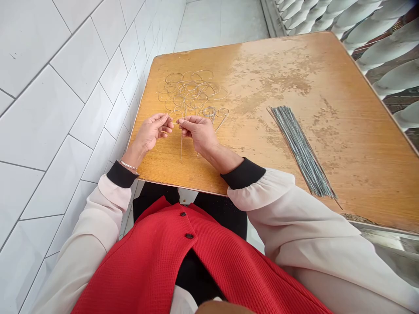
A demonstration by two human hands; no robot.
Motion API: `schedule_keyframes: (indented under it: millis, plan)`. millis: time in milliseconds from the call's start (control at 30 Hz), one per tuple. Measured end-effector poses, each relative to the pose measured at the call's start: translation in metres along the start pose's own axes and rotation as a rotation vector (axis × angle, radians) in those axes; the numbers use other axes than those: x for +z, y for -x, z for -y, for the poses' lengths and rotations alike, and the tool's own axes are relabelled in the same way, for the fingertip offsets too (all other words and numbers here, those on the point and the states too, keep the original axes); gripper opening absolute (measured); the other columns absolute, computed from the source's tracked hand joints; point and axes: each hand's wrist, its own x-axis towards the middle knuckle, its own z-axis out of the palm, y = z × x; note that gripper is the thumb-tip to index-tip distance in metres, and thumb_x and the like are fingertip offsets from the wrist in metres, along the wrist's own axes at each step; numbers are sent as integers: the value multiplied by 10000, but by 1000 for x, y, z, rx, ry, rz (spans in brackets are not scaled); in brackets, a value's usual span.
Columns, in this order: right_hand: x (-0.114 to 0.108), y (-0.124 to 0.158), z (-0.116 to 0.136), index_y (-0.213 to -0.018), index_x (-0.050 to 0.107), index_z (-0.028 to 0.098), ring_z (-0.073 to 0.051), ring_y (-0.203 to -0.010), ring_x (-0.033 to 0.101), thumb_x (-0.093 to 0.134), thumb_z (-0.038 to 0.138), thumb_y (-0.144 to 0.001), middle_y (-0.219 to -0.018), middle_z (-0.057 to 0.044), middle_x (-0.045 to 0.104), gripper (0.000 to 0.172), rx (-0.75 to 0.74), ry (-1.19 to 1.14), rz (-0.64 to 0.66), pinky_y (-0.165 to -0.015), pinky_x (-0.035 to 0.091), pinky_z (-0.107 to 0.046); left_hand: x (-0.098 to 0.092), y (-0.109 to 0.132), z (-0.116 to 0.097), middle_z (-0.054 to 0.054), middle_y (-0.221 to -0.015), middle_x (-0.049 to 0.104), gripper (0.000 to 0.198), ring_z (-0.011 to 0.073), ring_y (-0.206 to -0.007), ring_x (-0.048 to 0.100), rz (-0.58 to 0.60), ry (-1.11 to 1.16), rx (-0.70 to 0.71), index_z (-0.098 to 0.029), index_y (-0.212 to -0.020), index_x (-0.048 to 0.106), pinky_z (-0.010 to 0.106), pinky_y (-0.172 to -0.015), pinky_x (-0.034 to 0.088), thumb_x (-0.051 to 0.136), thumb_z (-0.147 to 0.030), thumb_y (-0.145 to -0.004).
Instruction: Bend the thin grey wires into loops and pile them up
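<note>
Close together above the near left part of the wooden table, my two hands pinch a thin wire (175,123). My left hand (156,129) is closed on its left side, thumb against the fingertips. On the right, my right hand (199,132) also has thumb and index finger pressed together on the wire. Just beyond my fingers lies a loose pile of curled thin wires (193,90). Several hooked wire pieces (223,114) lie beside my right hand. Straight wire ends stick out below my right hand.
A bundle of straight grey-green rods (303,150) lies on the right half of the worn wooden table (255,144). A white tiled wall (65,100) runs close along the left. White balusters (376,56) stand beyond the table's right edge.
</note>
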Motion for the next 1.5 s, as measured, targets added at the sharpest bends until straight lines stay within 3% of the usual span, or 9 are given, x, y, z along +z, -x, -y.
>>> schedule_keyframes:
  millis: [200,567,833,1100,1367,1500]
  plan:
    - [2,2,4,-584,587,158,-46,-482,439,681,65,-868,-584,30,546,314,24,-9,-10,-494,376,-196,0,-1,3,-42,-731,645,233,10,-574,563,41,76,-39,-174,-824,600,139,-536,398,540,-268,-1029]
    - [3,2,4,-578,593,153,-39,-474,440,689,61,-869,-559,34,532,321,-6,13,-5,-482,386,-177,3,-2,6,-53,-675,610,256,16,-553,545,31,116,1,-177,-771,548,150,-574,430,533,-214,-1024]
    - [0,1,5,-590,603,163,-45,-466,447,762,131,-839,-550,33,549,297,-19,39,13,-469,392,-181,1,-4,8,-8,-707,665,459,51,-562,583,0,45,-61,-188,-877,631,188,-530,421,429,-571,-1029]
    - [2,5,7,-547,593,161,-48,-464,436,669,38,-857,-505,35,526,342,-6,39,24,-474,375,-183,4,-4,9,-32,-656,636,361,36,-522,541,32,87,-44,-186,-756,554,177,-520,419,437,-336,-1063]
    - [5,2,2,-544,561,163,-42,-472,427,736,75,-834,-542,38,525,350,-1,43,19,-483,384,-185,9,-4,7,-45,-633,618,376,27,-495,512,-39,22,-27,-185,-726,531,177,-504,411,445,-323,-1065]
    - [5,3,4,-552,572,162,-44,-474,433,715,76,-854,-537,36,527,345,24,22,21,-495,385,-188,8,-4,10,-38,-652,638,392,31,-506,536,-52,39,-7,-192,-759,542,183,-518,434,434,-412,-1065]
